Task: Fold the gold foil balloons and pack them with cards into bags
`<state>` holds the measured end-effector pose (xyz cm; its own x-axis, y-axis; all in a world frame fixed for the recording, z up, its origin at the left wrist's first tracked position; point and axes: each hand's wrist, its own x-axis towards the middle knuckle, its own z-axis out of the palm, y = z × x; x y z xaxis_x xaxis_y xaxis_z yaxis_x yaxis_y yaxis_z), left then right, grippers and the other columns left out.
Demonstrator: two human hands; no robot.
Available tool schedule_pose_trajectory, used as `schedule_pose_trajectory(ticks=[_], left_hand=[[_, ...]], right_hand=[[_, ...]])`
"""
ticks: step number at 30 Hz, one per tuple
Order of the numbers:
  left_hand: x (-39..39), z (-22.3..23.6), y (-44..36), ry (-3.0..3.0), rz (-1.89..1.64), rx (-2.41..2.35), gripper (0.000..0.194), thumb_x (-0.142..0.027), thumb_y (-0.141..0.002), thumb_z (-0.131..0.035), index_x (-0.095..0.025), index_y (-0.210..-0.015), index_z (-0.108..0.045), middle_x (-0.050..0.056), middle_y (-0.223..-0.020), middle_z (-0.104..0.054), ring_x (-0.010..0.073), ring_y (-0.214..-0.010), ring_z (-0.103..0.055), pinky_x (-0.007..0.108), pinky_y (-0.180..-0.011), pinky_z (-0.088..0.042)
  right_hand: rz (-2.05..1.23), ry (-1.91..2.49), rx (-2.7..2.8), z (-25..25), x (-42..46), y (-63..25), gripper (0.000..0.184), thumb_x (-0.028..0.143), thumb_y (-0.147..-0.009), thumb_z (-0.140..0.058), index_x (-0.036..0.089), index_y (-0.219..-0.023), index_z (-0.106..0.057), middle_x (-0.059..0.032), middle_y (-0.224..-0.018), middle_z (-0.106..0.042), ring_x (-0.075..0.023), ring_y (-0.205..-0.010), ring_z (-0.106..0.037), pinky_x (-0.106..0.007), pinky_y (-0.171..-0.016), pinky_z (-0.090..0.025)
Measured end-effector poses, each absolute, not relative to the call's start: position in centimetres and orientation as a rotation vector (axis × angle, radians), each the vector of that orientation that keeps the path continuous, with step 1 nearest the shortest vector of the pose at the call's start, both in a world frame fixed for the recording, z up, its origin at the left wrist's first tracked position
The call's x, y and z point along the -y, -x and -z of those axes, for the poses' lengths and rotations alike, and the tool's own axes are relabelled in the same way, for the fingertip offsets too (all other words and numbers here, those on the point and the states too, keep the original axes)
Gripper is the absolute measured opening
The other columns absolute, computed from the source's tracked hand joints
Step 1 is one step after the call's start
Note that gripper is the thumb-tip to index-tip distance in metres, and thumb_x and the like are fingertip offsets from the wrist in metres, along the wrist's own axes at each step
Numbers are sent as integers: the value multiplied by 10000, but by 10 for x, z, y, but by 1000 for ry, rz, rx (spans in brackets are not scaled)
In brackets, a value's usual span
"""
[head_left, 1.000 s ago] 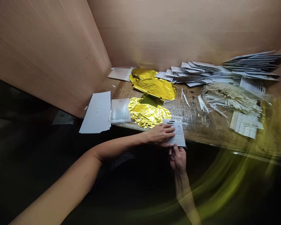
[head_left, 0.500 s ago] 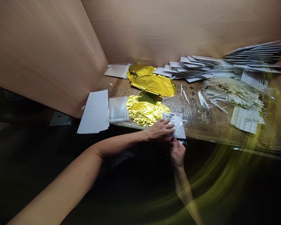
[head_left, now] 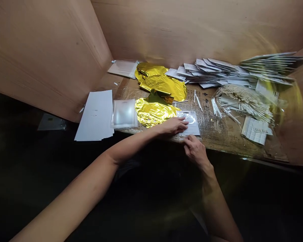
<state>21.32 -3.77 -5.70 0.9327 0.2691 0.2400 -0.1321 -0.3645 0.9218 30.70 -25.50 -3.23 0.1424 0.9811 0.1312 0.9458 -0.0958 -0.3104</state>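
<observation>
A flat packet [head_left: 192, 121] lies at the front edge of the bench, a white card with a hang hole inside a clear plastic bag. My left hand [head_left: 175, 125] rests flat on its left side, fingers stretched out and holding nothing. At the packet's lower edge, my right hand [head_left: 195, 149] has its fingers curled and pressed together against the clear film; what they pinch is hidden. Gold foil balloons [head_left: 153, 111] lie flat just beyond my left hand, close to the packet's left side.
White cards [head_left: 94, 114] and clear bags [head_left: 124, 113] lie on the left. More gold foil [head_left: 164, 85] sits behind. Finished-looking packets [head_left: 209, 72] pile along the back wall. White sticks [head_left: 252, 102] spill from a plastic bag, near folded paper [head_left: 255, 130]. Wooden panels enclose the bench.
The packet now lies flatter on the bench, its dark lower strip no longer visible. My right hand has risen and turned at its lower edge, while my left hand has shifted slightly up. The view has tilted.
</observation>
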Motion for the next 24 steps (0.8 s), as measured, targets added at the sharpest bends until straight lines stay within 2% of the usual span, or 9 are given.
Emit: schedule_pose_trajectory(ticks=[5, 8, 11, 14, 16, 18, 20, 22, 24], left_hand=[[37, 65, -213, -2018, -358, 69, 52, -249, -806, -804, -277, -781, -768, 83, -1339, -749, 355, -1444, -531, 488, -1239, -362], [35, 63, -214, -2054, -349, 79, 42, -234, -831, -768, -272, -816, -777, 90, -1355, -739, 350, -1460, -512, 504, -1254, -338], [35, 58, -210, -2050, -321, 54, 74, -211, -802, -787, -274, -840, -794, 86, -1311, -756, 354, -1461, -519, 515, -1252, -347], [37, 52, -200, -2026, -291, 88, 167, -164, -751, -808, -289, -861, -810, 70, -1275, -766, 351, -1451, -537, 504, -1277, -331], [39, 48, -191, -2024, -258, 126, 226, -130, -713, -813, -299, -862, -817, 64, -1259, -766, 351, -1432, -552, 502, -1293, -317], [42, 44, -183, -2053, -213, 183, 231, -106, -699, -806, -296, -831, -816, 67, -1261, -763, 353, -1409, -570, 510, -1300, -314], [44, 41, -178, -2110, -182, 249, 190, -108, -728, -794, -282, -801, -812, 74, -1289, -755, 353, -1411, -575, 514, -1305, -316], [46, 40, -176, -2187, -172, 276, 114, -160, -787, -798, -270, -816, -811, 80, -1332, -740, 353, -1446, -555, 515, -1302, -331], [49, 42, -177, -2262, -198, 278, 33, -251, -837, -815, -254, -868, -804, 87, -1377, -723, 353, -1492, -515, 513, -1286, -363]], right_hand=[[-110, 1984, 1798, 35, 252, -315, 233, 204, -996, -539, 228, -1083, -753, -120, -1090, -622, -292, -1041, -572, -416, -890, -491], [-194, 1943, 1779, 34, 239, -313, 193, 274, -1024, -519, 218, -971, -696, -127, -1080, -638, -300, -1031, -568, -470, -933, -459], [-353, 1737, 1365, 25, 256, -321, 185, 338, -1053, -464, 248, -974, -605, -52, -869, -605, -234, -790, -567, -408, -770, -476], [-396, 1541, 946, 17, 303, -339, 223, 478, -1053, -485, 278, -989, -563, 44, -689, -425, -164, -540, -384, -314, -562, -398], [-390, 1677, 1023, 20, 332, -345, 264, 526, -962, -671, 272, -1018, -625, 14, -769, -513, -177, -612, -481, -330, -596, -451], [-344, 1909, 1274, 30, 343, -339, 359, 482, -862, -819, 271, -1129, -707, -72, -1036, -637, -243, -844, -612, -393, -743, -536], [-238, 2016, 1493, 44, 335, -326, 333, 431, -887, -807, 279, -1178, -750, -125, -1264, -628, -300, -1034, -624, -444, -871, -555], [-112, 1988, 1543, 56, 314, -313, 180, 393, -982, -686, 255, -1061, -771, -142, -1259, -629, -304, -1079, -622, -449, -916, -553], [-17, 2003, 1446, 60, 292, -305, 236, 383, -1030, -602, 228, -906, -729, -133, -1092, -650, -280, -992, -640, -425, -882, -552]])
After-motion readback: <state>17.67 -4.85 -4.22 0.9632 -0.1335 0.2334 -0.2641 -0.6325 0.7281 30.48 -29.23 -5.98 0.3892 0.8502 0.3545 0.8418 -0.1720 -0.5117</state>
